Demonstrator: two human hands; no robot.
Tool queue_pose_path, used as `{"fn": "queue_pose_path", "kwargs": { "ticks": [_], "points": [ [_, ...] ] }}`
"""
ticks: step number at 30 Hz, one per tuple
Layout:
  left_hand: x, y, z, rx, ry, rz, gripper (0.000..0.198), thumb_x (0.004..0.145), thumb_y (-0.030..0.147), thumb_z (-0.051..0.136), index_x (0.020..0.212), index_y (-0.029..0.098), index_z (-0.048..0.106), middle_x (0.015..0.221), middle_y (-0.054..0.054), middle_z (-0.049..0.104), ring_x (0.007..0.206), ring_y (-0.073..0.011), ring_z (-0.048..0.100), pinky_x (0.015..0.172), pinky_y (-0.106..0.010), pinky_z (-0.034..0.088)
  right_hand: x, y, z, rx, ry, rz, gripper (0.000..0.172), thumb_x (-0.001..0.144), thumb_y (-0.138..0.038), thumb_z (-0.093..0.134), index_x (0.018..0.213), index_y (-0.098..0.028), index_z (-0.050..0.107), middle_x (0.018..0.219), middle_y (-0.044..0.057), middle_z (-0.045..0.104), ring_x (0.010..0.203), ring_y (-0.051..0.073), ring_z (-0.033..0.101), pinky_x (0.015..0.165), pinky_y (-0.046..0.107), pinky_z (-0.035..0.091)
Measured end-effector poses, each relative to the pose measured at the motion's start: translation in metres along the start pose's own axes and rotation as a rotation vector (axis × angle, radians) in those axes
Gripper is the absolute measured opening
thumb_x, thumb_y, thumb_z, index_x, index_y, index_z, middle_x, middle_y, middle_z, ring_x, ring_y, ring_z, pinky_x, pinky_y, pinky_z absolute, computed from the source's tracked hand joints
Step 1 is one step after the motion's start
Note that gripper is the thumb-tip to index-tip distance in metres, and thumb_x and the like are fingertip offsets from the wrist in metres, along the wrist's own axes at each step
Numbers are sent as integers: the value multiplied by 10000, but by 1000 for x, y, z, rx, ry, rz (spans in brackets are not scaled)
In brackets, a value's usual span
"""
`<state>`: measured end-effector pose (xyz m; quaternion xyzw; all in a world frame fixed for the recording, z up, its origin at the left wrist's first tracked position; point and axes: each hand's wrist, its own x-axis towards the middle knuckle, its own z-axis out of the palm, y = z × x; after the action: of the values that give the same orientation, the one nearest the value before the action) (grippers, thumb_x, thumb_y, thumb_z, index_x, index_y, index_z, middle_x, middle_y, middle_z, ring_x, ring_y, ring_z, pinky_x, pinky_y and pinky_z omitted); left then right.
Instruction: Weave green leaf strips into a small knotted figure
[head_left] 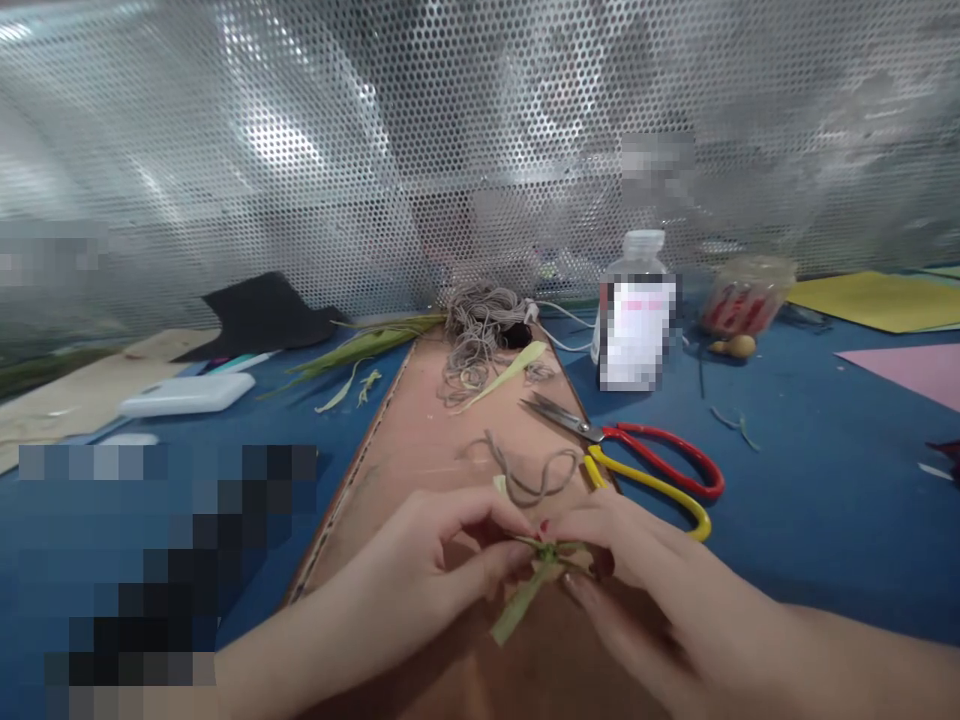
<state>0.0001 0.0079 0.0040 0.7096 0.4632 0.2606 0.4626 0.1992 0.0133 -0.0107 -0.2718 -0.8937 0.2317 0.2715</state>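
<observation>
My left hand (450, 555) and my right hand (652, 575) meet low in the middle of the view, over a brown board. Between their fingertips is a small folded green leaf strip (523, 598), crossed or knotted at its centre, with one flat end hanging toward me. Left thumb and forefinger pinch its left side; the right fingers close on the other side and partly cover it. Just beyond the hands, a loop of grey cord (541, 487) lies on the board. Scissors (600, 432) with one red and one yellow handle lie beside my right hand, blades partly spread.
The brown board (397, 450) runs away from me across a blue table (795, 500). At its far end sits a tangle of grey cord (484, 320) with a pale leaf (510, 375). A bottle (636, 310) and a tipped jar (750, 295) stand right; green leaves (360, 350) lie left.
</observation>
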Motion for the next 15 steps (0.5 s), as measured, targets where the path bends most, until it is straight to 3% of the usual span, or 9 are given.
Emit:
{"fn": "queue_pose_path", "kwargs": {
  "ticks": [6,11,15],
  "points": [
    [-4,3,1,278,-43,55,162,832,250,456,804,216,612,738,18,651,695,-132,598,634,-198,452,2,5,3,-53,-7,22,221,799,-50,380,922,-172,517,838,56,562,775,148,528,689,266,459],
    [-6,-3,0,306,-55,92,156,836,250,436,827,218,588,735,4,643,667,-134,595,615,-198,467,1,4,5,-130,9,-81,197,784,-61,384,826,-169,544,773,69,584,730,168,539,644,264,458],
    [-10,-6,2,290,8,135,154,818,249,436,808,221,587,713,-6,643,643,-141,596,570,-198,463,0,3,5,-194,34,-108,191,787,-86,401,736,-184,557,673,55,586,629,157,549,574,236,458]
  ]
}}
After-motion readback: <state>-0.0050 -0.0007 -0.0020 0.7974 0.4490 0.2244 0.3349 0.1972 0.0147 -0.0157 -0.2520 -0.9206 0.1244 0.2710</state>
